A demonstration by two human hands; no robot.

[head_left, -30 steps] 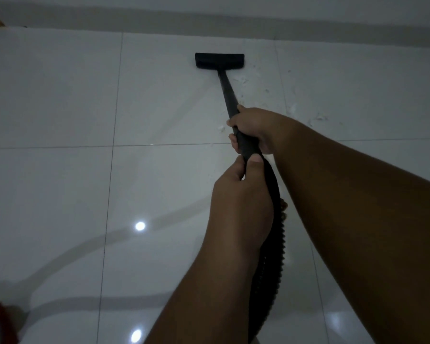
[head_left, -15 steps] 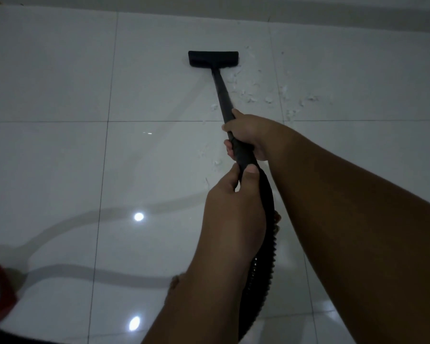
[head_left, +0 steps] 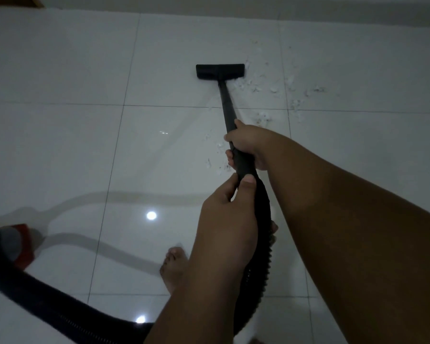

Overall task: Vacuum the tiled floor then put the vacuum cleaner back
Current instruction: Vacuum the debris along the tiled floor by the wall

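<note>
A black vacuum wand runs from my hands to its flat black floor nozzle, which lies on the white tiled floor. My right hand grips the wand's thick lower end. Just behind it, my left hand holds the ribbed black hose where it joins the wand. White scraps and dust are scattered to the right of the nozzle, and a few more scraps lie left of my right hand. The red and grey vacuum body sits at the left edge.
The hose loops along the floor from the vacuum body toward my arms. My bare foot stands on the tiles below my left hand. A wall base runs along the far side. Ceiling lights reflect off the glossy tiles.
The view has tilted down and back, so the vacuum body, hose loop and my foot now show. The nozzle lies farther from the wall. Both hands keep their hold.
</note>
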